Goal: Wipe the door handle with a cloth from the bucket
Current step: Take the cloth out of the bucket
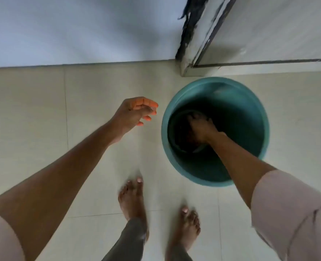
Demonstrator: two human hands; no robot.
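A teal plastic bucket [250,110] stands on the tiled floor just in front of the door's bottom corner. My right hand [201,129] reaches deep into it, fingers pointing down onto a dark mass [182,132] at the bottom. That mass is in shadow, and I cannot tell whether it is the cloth or whether my fingers grip it. My left hand [137,113] hovers left of the bucket's rim with fingers apart and loosely curled, holding nothing. The door handle is out of view.
A pale door [287,31] with a worn, dark-stained frame edge [191,40] fills the upper right. A white wall [71,29] meets the beige floor tiles [33,110] on the left. My bare feet [133,200] stand just below the bucket.
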